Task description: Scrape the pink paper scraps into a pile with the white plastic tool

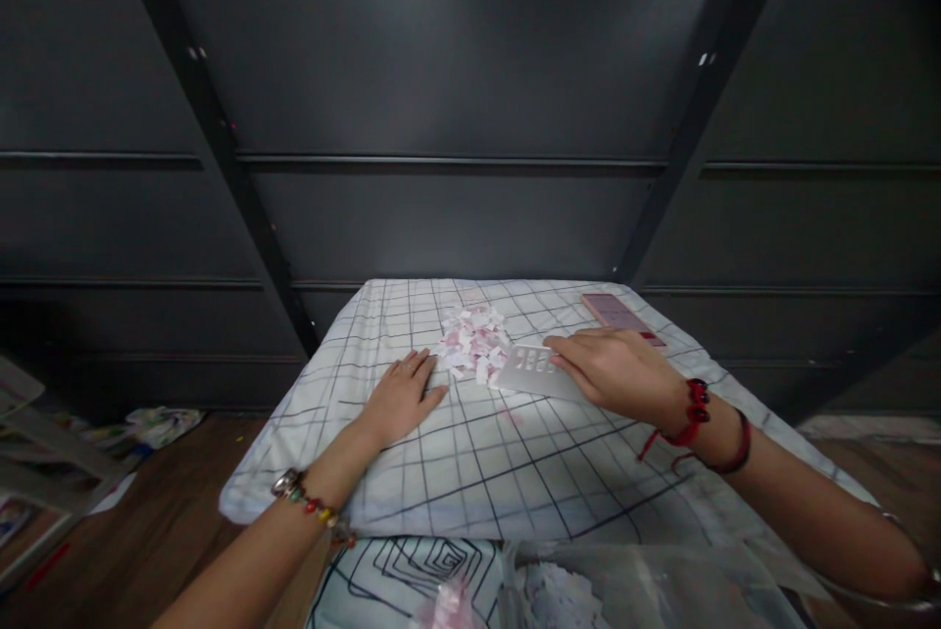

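A pile of small torn paper pieces [474,340], white and pink, lies on a white checked cloth [470,453]. My left hand [403,402] rests flat on the cloth just left of the pile, fingers stretched out and nothing held. On the other side, my right hand [618,369] is closed around a flat white scraper with a row of slots [533,372]. The scraper's left edge meets the lower right side of the paper pile. My fingers hide its right end.
Behind my right hand a pink phone [618,314] lies near the cloth's right edge. A clear plastic bin [662,585] with paper inside stands at the front, beside a pink plastic bag [452,604]. Dark panels [456,227] rise behind the table.
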Available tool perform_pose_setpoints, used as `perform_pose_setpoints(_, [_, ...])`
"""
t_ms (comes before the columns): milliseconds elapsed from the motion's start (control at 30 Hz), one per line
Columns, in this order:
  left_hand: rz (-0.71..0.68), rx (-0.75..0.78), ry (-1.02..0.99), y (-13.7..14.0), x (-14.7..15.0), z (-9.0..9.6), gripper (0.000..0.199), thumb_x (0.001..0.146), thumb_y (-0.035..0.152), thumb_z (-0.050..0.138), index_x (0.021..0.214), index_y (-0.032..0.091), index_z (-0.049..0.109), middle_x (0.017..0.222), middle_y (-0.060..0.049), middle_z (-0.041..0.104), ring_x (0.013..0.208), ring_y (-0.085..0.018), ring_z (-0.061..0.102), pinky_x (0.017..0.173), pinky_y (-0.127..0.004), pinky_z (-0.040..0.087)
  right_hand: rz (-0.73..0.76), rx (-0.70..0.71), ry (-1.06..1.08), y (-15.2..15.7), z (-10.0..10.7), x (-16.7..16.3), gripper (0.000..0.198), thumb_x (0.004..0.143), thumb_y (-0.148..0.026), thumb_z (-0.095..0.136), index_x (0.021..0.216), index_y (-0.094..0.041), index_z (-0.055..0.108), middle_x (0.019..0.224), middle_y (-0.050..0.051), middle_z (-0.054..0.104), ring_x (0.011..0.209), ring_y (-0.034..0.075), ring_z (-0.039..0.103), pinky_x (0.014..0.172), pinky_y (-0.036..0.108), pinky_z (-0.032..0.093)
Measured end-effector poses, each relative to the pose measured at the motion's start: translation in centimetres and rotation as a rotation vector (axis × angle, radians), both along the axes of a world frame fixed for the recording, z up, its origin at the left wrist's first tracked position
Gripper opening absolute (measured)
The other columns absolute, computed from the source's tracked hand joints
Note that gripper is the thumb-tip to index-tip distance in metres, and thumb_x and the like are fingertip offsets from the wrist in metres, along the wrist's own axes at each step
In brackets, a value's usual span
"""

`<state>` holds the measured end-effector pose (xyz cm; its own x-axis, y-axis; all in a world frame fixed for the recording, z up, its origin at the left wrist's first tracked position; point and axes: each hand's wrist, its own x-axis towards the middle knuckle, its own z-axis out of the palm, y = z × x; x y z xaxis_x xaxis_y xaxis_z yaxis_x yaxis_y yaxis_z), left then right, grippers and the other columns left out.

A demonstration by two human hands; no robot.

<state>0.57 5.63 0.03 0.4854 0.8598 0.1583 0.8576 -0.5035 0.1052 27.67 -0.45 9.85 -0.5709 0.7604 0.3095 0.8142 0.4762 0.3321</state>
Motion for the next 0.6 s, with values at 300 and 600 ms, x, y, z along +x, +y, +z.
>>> perform_pose_setpoints(300, [-0.002, 0.006, 0.008, 0.10, -0.06, -0.18, 0.058, 0.090, 0.048, 0.030, 0.130, 0.008, 0.039, 0.138, -0.015, 0.035, 0.128, -0.028, 0.028, 0.103, -0.041, 0.023, -0.217, -0.016, -0.038, 0.96, 0.25, -0.22, 0.027, 0.088, -0.024, 0.032, 0.090, -0.015, 0.057, 0.074, 0.007, 0.066, 0.069, 0.017, 0.061, 0.056, 0.027, 0.034])
perform_pose_setpoints(600, [-0.004, 0.009, -0.001, 0.16, -0.11, -0.30, 0.059, 0.090, 0.050, 0.029, 0.130, 0.008, 0.039, 0.138, -0.015, 0.035, 0.128, -0.028, 0.028, 0.103, -0.043, 0.024, -0.168, 0.037, -0.014, 0.67, 0.46, -0.32, 0.028, 0.087, -0.022, 0.033, 0.087, -0.015, 0.060, 0.073, 0.008, 0.067, 0.068, 0.018, 0.061, 0.059, 0.027, 0.037])
